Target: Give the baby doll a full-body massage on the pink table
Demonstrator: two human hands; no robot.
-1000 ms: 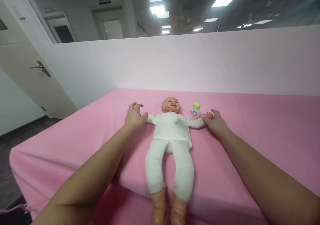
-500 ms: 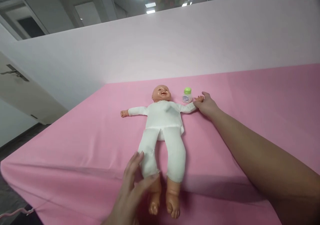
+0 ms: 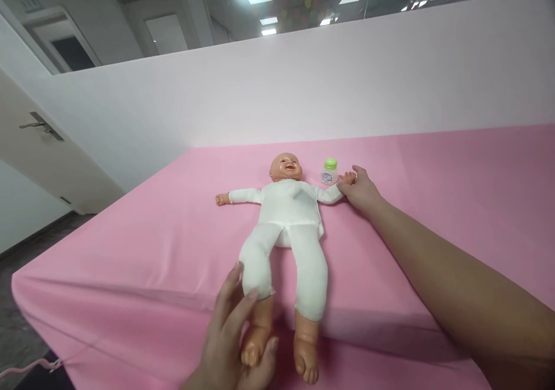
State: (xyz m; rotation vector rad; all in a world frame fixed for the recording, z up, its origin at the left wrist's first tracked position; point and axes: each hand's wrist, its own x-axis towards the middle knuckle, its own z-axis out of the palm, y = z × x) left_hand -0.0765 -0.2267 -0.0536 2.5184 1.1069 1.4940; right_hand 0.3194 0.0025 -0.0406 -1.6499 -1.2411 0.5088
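Observation:
A baby doll (image 3: 290, 205) in a white cloth body lies on its back, head toward the wall and feet toward me. My left hand (image 3: 234, 338) cups the foot and lower leg on the doll's left-hand side in view, fingers along the outside and thumb beside the foot. At the far right, my right hand (image 3: 359, 188) grips the wrist of the doll's outstretched arm, with the doll's small fingers showing past my thumb. Just beside that arm stands a small clear bottle (image 3: 329, 173) with a green cap, upright and untouched.
A pink cloth (image 3: 173, 222) covers the table, with folds near its front edge. Behind it rises a white wall (image 3: 347, 83) with glass above. A door (image 3: 47, 153) is on the left, and a pink cord (image 3: 26, 369) lies at the lower left.
My left hand has closed in around the doll's lower leg, which now bends slightly outward at the knee. My right hand keeps its hold on the arm. The view has shifted slightly.

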